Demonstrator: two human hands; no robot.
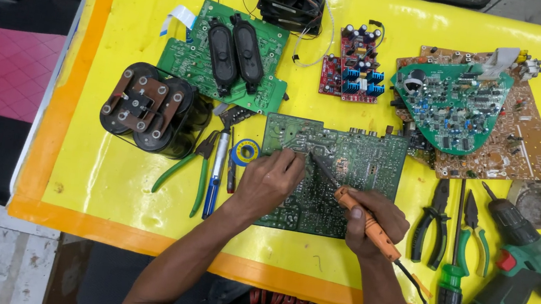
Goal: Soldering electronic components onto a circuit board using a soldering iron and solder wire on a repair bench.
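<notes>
head view: right hand (pixel 379 222) grips soldering iron (pixel 366 223); left hand (pixel 269 181) pinches solder on circuit board (pixel 365 167).

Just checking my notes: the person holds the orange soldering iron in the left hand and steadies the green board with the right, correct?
Not quite: the hands are swapped. The head view shows the soldering iron in the right hand, while the left hand steadies the green board.

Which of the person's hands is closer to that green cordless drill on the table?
The right. The right hand holds an orange soldering iron over the green circuit board, with pliers between it and the drill. The left hand rests farther away on the board's other side.
</notes>
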